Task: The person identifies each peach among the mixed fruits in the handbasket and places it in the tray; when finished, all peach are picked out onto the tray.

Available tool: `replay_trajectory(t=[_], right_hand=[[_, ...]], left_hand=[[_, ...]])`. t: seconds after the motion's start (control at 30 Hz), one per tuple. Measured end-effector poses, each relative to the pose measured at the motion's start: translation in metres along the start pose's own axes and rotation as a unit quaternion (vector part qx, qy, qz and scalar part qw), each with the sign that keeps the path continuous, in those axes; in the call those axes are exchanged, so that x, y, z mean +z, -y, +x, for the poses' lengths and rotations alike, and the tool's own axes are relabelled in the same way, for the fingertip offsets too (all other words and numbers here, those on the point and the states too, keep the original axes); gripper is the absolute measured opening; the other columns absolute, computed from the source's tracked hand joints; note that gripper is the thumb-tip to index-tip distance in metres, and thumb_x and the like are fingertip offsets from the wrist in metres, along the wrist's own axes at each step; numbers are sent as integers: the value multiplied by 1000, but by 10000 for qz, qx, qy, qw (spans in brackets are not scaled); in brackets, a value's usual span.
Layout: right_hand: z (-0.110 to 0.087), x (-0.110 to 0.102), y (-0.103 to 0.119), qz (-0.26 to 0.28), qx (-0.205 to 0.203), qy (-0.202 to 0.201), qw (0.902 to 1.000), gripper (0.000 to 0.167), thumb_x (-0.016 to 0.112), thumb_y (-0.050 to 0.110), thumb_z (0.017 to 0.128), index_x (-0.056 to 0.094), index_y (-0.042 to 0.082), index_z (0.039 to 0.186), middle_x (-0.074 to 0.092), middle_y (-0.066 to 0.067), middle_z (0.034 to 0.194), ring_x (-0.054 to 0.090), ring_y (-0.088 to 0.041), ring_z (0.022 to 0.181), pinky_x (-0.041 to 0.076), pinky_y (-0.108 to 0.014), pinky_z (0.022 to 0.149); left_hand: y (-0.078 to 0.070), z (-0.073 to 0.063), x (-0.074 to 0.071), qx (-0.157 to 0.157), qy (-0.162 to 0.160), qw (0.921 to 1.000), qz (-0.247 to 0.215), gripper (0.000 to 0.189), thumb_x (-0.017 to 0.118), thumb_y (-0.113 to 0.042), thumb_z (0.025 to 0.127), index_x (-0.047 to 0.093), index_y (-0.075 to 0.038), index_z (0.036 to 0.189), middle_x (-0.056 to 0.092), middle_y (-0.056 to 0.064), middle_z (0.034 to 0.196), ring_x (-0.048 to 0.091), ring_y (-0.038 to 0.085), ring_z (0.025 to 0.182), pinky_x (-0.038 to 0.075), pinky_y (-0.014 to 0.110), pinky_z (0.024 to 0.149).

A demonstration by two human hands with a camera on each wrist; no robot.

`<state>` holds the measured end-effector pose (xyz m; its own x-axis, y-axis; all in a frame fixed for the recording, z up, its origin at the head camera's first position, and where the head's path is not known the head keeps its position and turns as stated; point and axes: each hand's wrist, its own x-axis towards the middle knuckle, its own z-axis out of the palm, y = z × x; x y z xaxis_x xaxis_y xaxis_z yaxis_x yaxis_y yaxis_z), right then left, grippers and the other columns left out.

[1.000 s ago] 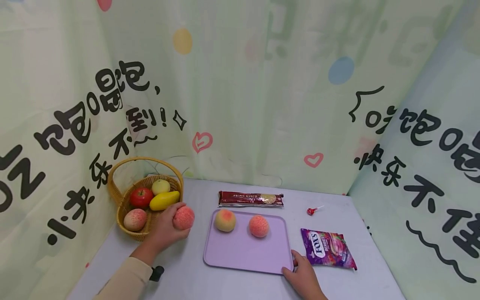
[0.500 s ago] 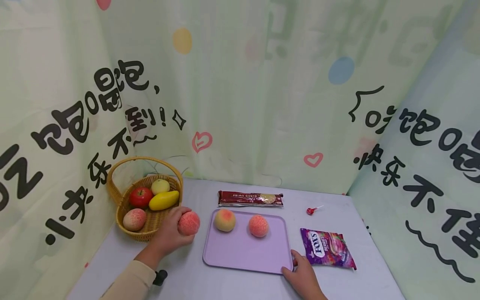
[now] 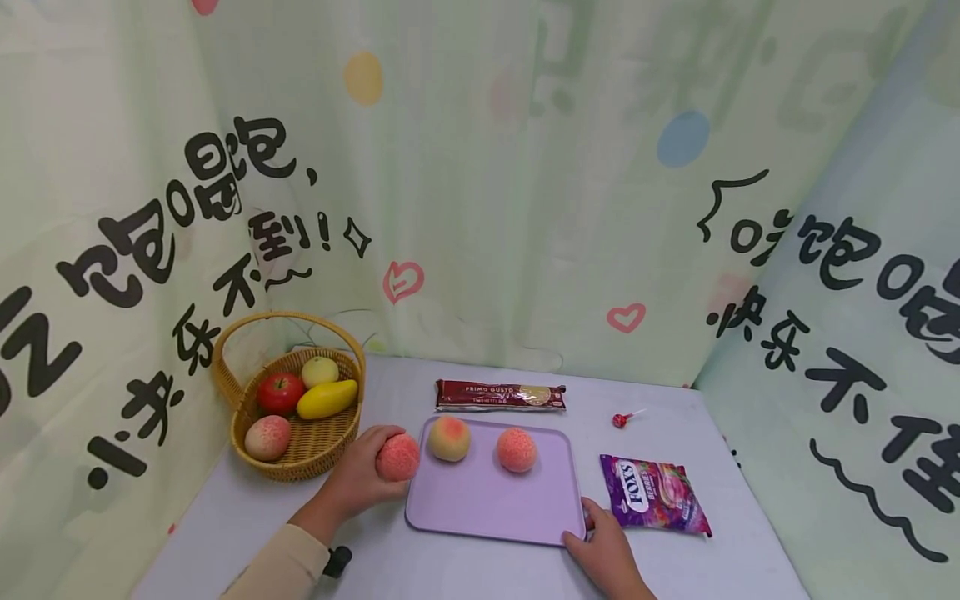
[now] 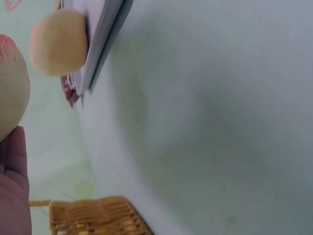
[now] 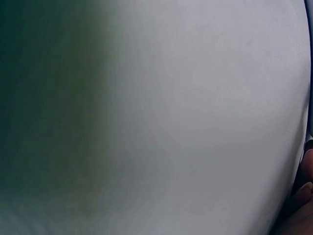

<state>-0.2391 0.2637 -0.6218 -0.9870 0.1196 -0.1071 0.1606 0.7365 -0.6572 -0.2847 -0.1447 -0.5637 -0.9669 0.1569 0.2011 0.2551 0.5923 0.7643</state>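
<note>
Head view: the left hand [image 3: 363,477], fingers wrapped round a pink peach [image 3: 397,457], has moved from the basket [image 3: 330,457] by the desk's [image 3: 427,575] left edge to the tray's [image 3: 487,504] left rim. Carrying thus seems nearly done, the peach not yet set down. The right hand [image 3: 606,552] pinches the tray's corner toward the desk's near right corner, probably steadying it.

Left wrist view: the held peach is apart from the yellowish peach [image 4: 58,43] on the tray.

Right wrist view: fingertips [image 5: 307,166] barely show; their grip cannot be told here.
</note>
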Motion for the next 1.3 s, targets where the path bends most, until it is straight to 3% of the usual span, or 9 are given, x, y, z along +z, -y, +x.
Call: replay_trajectory(t=[0.33,0.77,1.07,1.3], right_hand=[[-1,0,1,14,-67,-4,10000,76,82,20,80,50,-10,142,58,-8,95,48,-18,77,42,-27,64],[-1,1,-2,23,-93,-30,9999,78,82,21,79,50,-10,142,58,-8,95,48,-17,76,42,-27,63],[-2,-1,-1,26,-193,-83,9998,77,82,19,78,50,-11,142,59,-9,95,48,-17,76,41,-27,63],[-1,-1,-1,20,-175,-84,9998,77,82,19,79,50,-11,142,59,-9,95,48,-17,76,41,-27,63]], left_hand=[[2,0,21,5,419,9986,-336,75,92,-14,71,56,-13,136,59,3,135,61,20,115,58,43,99],[-3,3,53,39,1052,9940,-290,70,91,-19,73,57,-13,135,61,4,130,61,22,114,57,46,99],[-3,1,60,-21,1355,9906,-196,75,92,-21,73,56,-10,138,62,3,130,60,21,116,57,45,100],[-2,4,62,251,1447,9891,66,76,92,-27,75,57,-9,140,61,1,132,59,20,117,57,42,98]])
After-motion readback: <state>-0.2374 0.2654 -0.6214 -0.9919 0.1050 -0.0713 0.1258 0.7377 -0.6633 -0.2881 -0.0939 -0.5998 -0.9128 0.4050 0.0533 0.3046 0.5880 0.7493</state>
